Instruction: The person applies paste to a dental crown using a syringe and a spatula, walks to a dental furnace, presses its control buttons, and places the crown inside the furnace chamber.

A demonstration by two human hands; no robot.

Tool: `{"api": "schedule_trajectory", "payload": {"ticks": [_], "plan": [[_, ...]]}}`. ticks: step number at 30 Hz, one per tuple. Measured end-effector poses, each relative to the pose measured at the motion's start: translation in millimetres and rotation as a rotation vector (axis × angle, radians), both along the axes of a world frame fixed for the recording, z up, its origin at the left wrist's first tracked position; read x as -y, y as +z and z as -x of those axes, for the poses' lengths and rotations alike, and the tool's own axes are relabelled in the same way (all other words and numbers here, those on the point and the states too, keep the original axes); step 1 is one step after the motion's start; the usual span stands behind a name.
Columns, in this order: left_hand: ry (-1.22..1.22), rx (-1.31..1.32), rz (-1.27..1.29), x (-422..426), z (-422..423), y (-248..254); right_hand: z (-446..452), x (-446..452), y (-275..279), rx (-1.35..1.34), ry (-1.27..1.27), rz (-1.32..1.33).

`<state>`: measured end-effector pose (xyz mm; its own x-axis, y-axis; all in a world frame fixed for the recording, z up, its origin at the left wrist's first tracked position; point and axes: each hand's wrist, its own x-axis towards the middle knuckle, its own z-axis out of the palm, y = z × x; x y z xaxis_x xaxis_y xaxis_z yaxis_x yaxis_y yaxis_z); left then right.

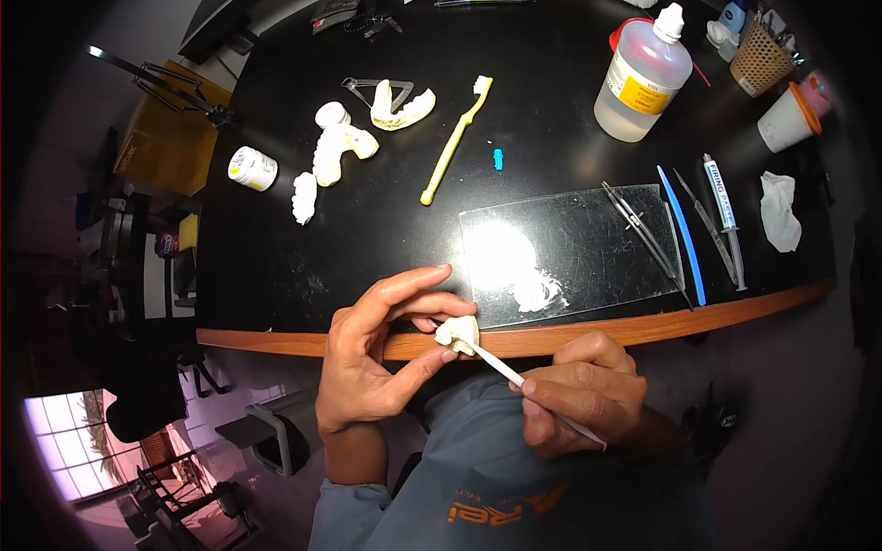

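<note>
Loosely arched, the left hand (pixel 369 365) pinches a craggy cast (pixel 458 331), the closed right (pixel 586 395) a slender stick (pixel 499 366).

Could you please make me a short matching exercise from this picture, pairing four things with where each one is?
Things
1. Yellow toothbrush
2. Small pale model piece
3. White smear
4. Slim white tool

Places
A. Held in the right hand
B. On the clear sheet
C. Lying directly on the black tabletop
D. Held between the left hand's fingers

Right pairs: 1-C; 2-D; 3-B; 4-A
</note>
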<state>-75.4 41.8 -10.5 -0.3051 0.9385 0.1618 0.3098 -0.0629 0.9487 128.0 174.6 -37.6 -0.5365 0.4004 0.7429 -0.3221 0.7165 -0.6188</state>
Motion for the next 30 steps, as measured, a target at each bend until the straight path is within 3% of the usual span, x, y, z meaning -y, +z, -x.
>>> {"api": "schedule_trajectory", "payload": {"ticks": [13,19,30], "plan": [[-0.002,-0.005,0.003,0.3,0.6,-0.5,-2.5,-1.7,-1.0,0.012,0.013,-0.006],[-0.009,-0.005,0.003,0.8,1.3,-1.3,-13.3,-14.1,5.6,0.055,-0.226,-0.089],[0.051,0.001,-0.049,-2.5,-2.1,-3.1,-25.6,-25.4,7.4,0.168,-0.168,-0.121]]}}
